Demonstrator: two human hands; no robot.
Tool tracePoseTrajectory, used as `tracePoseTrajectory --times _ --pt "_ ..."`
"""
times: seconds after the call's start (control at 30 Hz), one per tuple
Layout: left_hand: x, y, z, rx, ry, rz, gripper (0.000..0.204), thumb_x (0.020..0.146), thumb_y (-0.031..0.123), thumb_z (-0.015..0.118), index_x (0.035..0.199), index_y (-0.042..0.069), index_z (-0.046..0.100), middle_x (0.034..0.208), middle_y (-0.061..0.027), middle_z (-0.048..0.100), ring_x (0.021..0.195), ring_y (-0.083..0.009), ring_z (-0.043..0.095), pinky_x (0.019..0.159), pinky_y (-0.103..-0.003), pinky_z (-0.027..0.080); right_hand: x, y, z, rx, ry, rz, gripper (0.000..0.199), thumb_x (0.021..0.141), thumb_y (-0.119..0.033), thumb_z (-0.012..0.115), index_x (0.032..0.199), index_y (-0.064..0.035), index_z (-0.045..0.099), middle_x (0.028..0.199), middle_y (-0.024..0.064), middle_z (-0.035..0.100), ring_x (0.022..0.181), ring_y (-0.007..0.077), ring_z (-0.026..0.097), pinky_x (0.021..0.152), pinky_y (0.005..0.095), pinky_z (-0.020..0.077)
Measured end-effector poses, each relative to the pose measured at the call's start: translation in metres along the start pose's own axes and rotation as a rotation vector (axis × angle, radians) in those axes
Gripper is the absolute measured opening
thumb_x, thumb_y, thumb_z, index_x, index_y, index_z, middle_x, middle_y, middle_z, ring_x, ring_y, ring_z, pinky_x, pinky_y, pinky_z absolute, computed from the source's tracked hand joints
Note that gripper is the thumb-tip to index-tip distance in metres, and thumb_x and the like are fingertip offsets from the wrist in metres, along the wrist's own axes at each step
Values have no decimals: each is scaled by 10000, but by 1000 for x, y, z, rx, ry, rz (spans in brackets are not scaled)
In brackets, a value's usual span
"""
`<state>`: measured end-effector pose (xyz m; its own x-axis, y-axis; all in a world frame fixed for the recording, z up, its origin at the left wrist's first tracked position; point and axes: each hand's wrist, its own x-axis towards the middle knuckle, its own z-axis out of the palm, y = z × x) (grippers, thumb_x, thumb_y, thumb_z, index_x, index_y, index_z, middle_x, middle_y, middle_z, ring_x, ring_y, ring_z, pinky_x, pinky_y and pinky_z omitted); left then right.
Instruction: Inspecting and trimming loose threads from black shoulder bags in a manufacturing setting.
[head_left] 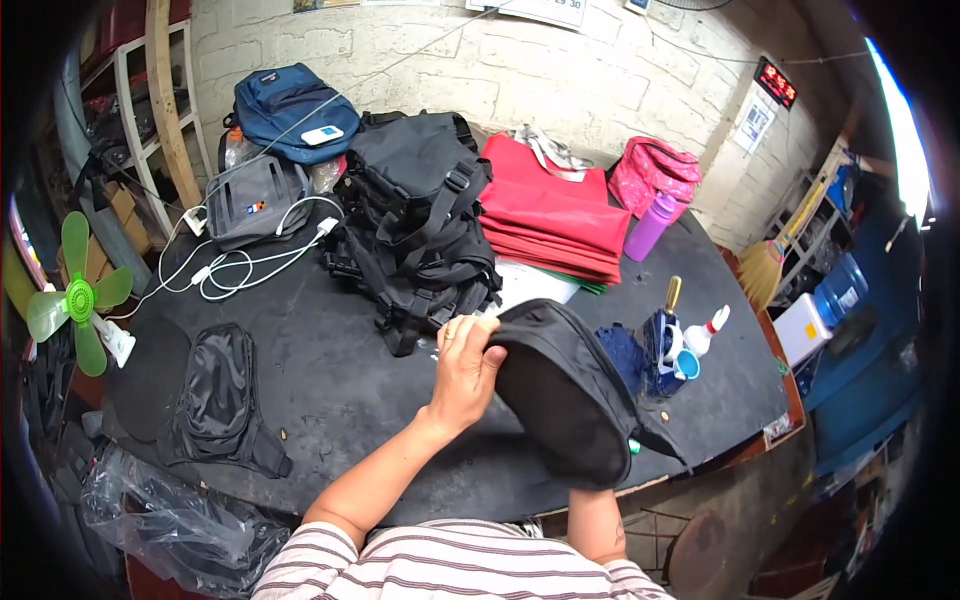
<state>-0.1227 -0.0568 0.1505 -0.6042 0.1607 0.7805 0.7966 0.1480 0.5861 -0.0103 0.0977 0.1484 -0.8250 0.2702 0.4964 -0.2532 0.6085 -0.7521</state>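
A black fabric bag [560, 400] is held up on its side over the table's near edge, its dark flat panel turned toward me. My left hand [466, 362] is closed on the bag's upper left rim, thumb on the near face and fingers over the top. My right forearm [597, 525] reaches up beneath the bag, which hides that hand and its fingers. Behind my left hand lies a heap of black backpacks [410, 190] with straps and buckles. A small black sling bag [220, 395] rests flat at the left of the table.
On the black table [330, 420] are folded red fabric [560, 220], a purple bottle [650, 228], a pink bag [655, 170], a tool holder [665, 350], a white squeeze bottle [705, 335], a blue backpack [295, 110] and white cables [230, 275]. A green fan [80, 295] stands left.
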Motion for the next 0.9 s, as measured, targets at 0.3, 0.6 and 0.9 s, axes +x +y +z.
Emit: tracePoseTrajectory --times 0.3,0.6,0.9 --pt "-11 -1 6 153 -77 -1 234 906 268 515 845 65 612 769 -70 542 813 -275 478 852 -411 305 6 -17 8 -206 59 -114 174 882 -211 481 976 -73 529 938 63 523 859 166 542 753 287 475" --pt "-7 -4 -12 -25 -182 -227 273 816 340 666 782 69 640 796 -46 534 835 -219 507 896 -370 317 -5 -29 17 -369 34 -280 186 877 -208 478 992 -73 533 947 72 524 860 169 546 737 289 485" --pt "-1 -24 -19 -194 -280 -568 796 484 183 878 1177 154 486 1095 -118 374 1041 -252 395 940 -337 372 16 -51 27 -510 -4 -464 200 872 -205 475 1008 -73 536 956 81 525 860 173 550 720 292 495"
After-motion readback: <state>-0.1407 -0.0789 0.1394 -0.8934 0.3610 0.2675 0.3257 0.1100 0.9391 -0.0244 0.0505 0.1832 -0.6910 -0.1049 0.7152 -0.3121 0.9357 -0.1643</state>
